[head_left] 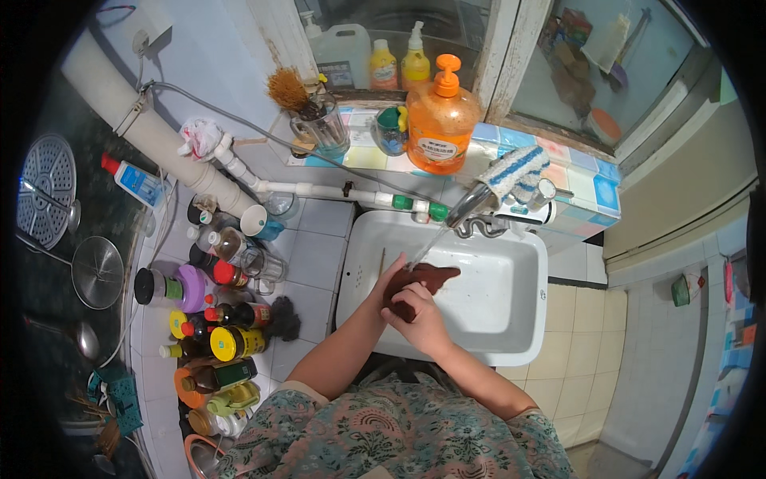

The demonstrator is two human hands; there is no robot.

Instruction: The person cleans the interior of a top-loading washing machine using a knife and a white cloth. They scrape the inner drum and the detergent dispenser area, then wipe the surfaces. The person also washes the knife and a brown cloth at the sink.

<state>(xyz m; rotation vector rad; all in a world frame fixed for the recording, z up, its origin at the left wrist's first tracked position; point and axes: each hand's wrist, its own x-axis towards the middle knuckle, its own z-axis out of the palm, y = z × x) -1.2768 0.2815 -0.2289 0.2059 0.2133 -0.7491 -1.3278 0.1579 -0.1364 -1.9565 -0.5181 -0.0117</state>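
Observation:
A dark reddish-brown, glossy slab that looks like raw liver point(437, 277) hangs over the white sink basin point(540, 311). My left hand point(394, 275) holds it from its left side, palm and fingers partly hidden behind it. On its near part, my right hand point(420, 321) presses with curled fingers, and some of the dark red surface shows between them. From the metal tap point(471, 203), a thin stream of water point(432, 243) runs down by my left fingertips. A blue-and-white striped cloth point(515, 176) is draped over the tap.
An orange pump bottle point(440, 128), a glass jug with a brush point(321, 128) and a small jar point(391, 132) stand on the ledge behind the sink. Several bottles and jars crowd the left counter, with a yellow-lidded jar point(227, 343) and a dark scouring pad point(283, 318).

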